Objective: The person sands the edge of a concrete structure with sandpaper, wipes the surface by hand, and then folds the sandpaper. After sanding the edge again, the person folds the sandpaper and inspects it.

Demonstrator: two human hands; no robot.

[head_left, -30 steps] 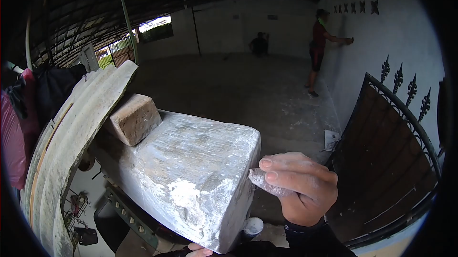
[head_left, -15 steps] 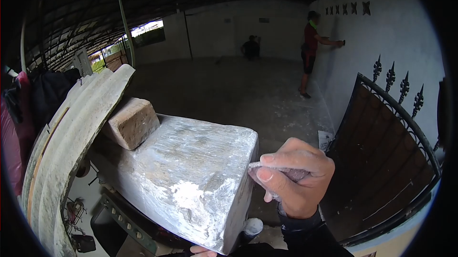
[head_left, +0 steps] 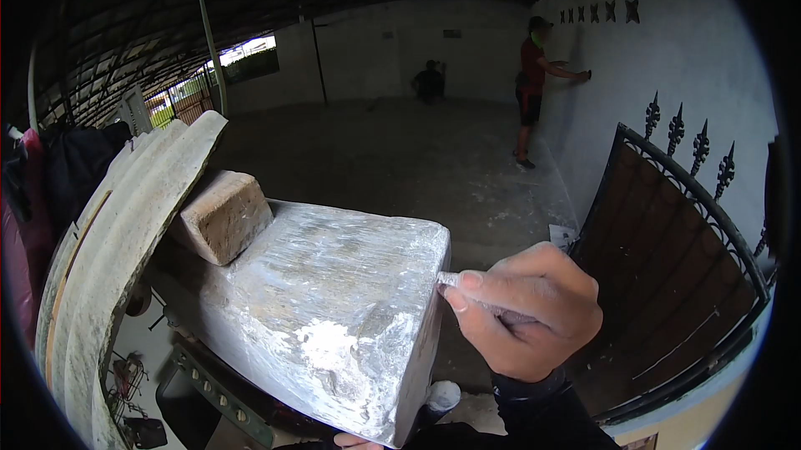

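My right hand (head_left: 534, 308) pinches a folded grey piece of sandpaper (head_left: 449, 280) between thumb and fingers. The paper meets the right edge of a wall top (head_left: 350, 258), a broad plastered block with patchy grey and white paint. A bright white rough patch (head_left: 329, 346) lies on its near part. Only a few fingertips of my left hand (head_left: 355, 441) show at the bottom, against the block's lower edge; the rest of that hand is hidden.
A brick (head_left: 225, 216) rests on the block beside a corrugated sheet (head_left: 125, 216). At right stands a spiked metal gate (head_left: 667, 283). One person (head_left: 530, 91) reaches to the far wall; another person (head_left: 430, 81) is low at the back. A stove (head_left: 221, 396) sits below left.
My right hand has shifted slightly right and turned, with the sandpaper tip now a little higher along the block's edge. The view has shifted slightly, and my left fingertips show less.
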